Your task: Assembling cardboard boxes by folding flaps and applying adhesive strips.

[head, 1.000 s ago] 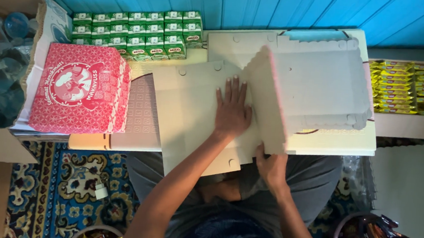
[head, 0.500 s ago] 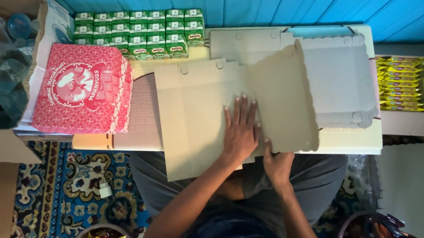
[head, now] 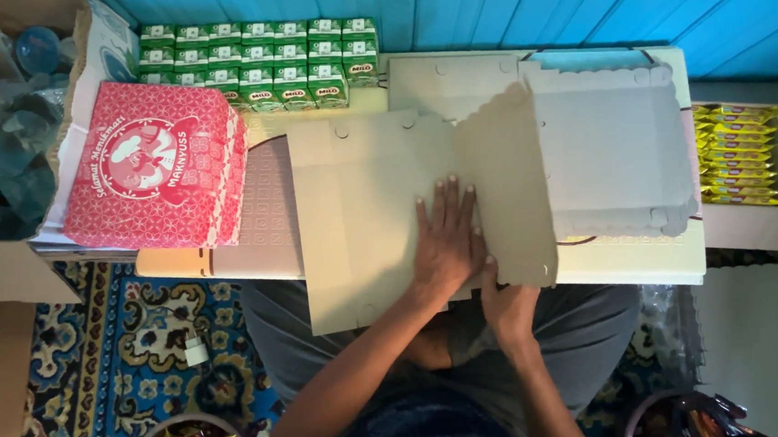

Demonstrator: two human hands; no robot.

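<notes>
Since the frame half a second earlier, the raised panel of the flat cardboard blank had dropped lower toward the sheet, and the left hand had slid a little nearer the fold line. That left hand lay flat, palm down with fingers spread, pressing on the middle of the blank and gripping nothing. The right hand sat just below and to the right of it, at the near edge of the panel; its fingers curled at the panel's bottom corner, but whether they pinched the card or only pushed against it could not be told. The blank itself rested partly on the low white table and partly over the person's lap, directly under the left palm. Up and to the right of the hands stood a scallop-edged box, seemingly already formed, on a stack of further flat sheets. Far to the left of the hands lay a red printed box, and beyond it rows of small green drink cartons. Judged from this, one crease was being worked and the sides of the blank were not yet raised, so most of the folding remained
</notes>
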